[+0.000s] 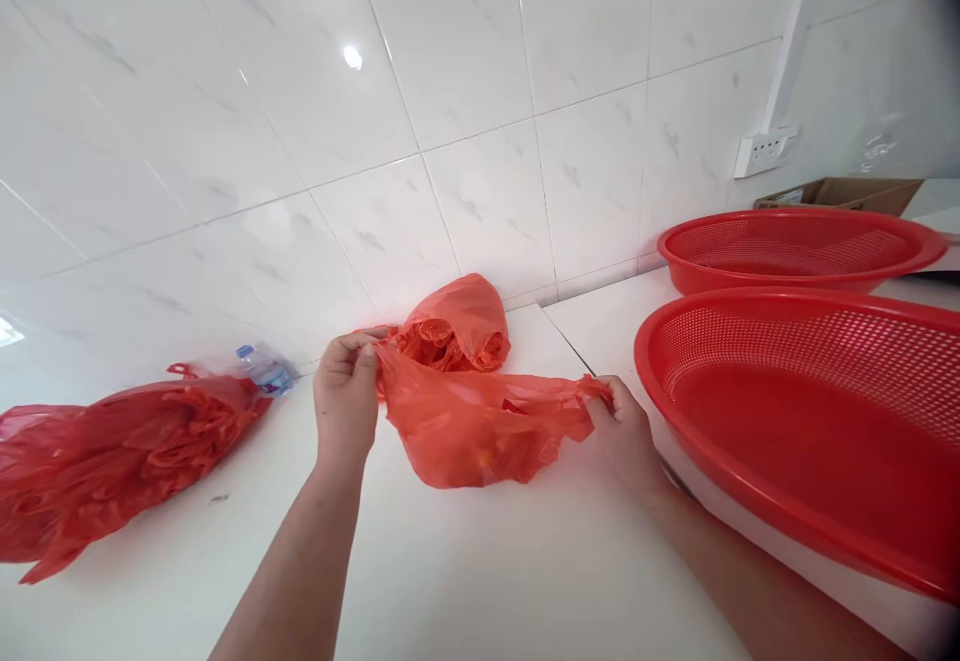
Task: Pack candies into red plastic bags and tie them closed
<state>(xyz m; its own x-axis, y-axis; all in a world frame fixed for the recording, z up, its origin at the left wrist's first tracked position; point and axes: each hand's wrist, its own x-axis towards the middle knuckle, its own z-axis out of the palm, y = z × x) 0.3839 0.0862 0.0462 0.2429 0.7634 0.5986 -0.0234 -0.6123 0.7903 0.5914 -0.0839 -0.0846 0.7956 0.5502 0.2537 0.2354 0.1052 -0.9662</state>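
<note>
A thin red plastic bag is stretched sideways between my two hands, above the white tabletop. My left hand pinches its left end between thumb and fingers. At the other end, my right hand is closed on the gathered edge of the same bag. Just behind it, against the tiled wall, lies a bundle of rolled red plastic bags, partly covered by the held bag and close to my left fingers.
To the right stand two red perforated plastic baskets, one behind the other. A heap of red plastic bags lies at the left, beside a plastic water bottle. A cardboard box and a wall socket are at the back right.
</note>
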